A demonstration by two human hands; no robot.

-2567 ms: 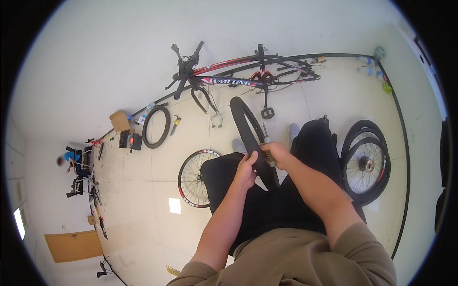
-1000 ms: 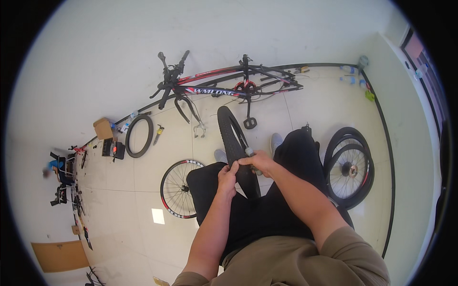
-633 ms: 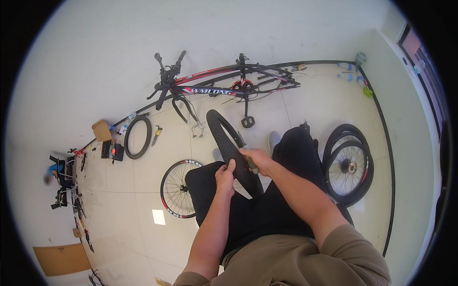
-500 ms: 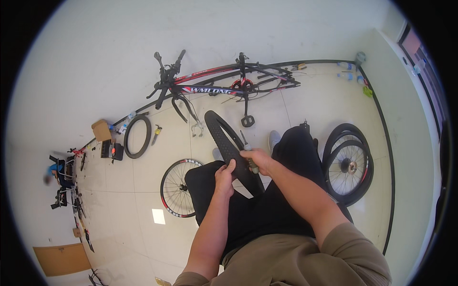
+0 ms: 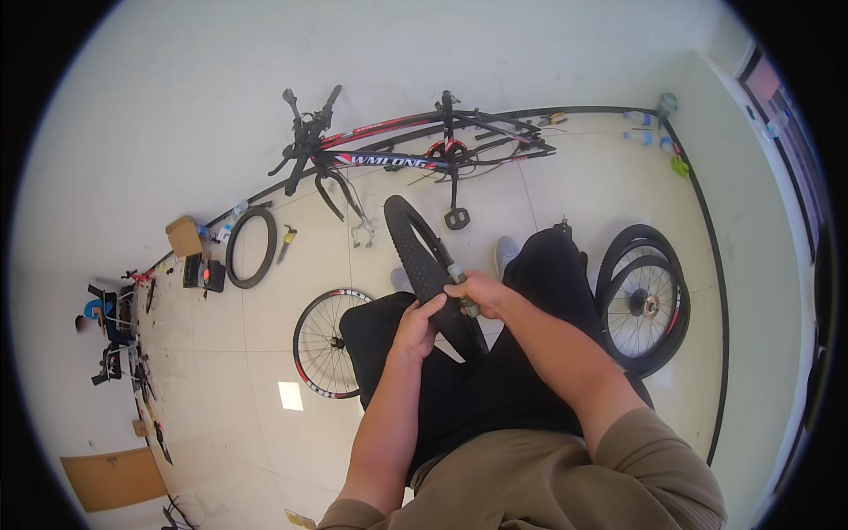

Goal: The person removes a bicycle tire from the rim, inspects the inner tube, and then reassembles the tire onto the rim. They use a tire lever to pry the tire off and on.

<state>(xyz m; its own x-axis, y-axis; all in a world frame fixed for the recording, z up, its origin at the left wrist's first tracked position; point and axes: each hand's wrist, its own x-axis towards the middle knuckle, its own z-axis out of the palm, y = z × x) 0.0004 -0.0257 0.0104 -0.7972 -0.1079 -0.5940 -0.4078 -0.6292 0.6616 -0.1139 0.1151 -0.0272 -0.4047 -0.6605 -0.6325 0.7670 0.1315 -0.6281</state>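
Note:
A black knobbly tyre [image 5: 413,247] stands slanted between my knees, its lower end at my trousers. My left hand [image 5: 417,325] grips its left side, thumb pressed on the tread. My right hand [image 5: 481,294] is wrapped round a grey-handled tool [image 5: 457,275] at the tyre's right inner edge, the thumb close to my left thumb. The tool's front end lies along the inside of the tyre, and I cannot make out whether it is under the bead.
A red and black bike frame [image 5: 380,159] lies beyond. Wheels lie left [image 5: 314,344] and right [image 5: 649,305]. A loose tyre [image 5: 251,247], yellow tool [image 5: 286,243], open box [image 5: 184,237] and bottles [image 5: 640,137] line the walls. A person [image 5: 95,309] sits far left.
Since half a second ago the tyre's top has risen slightly and my left thumb has shifted right along the tread, nearer my right hand. The tool's front end shows less clearly.

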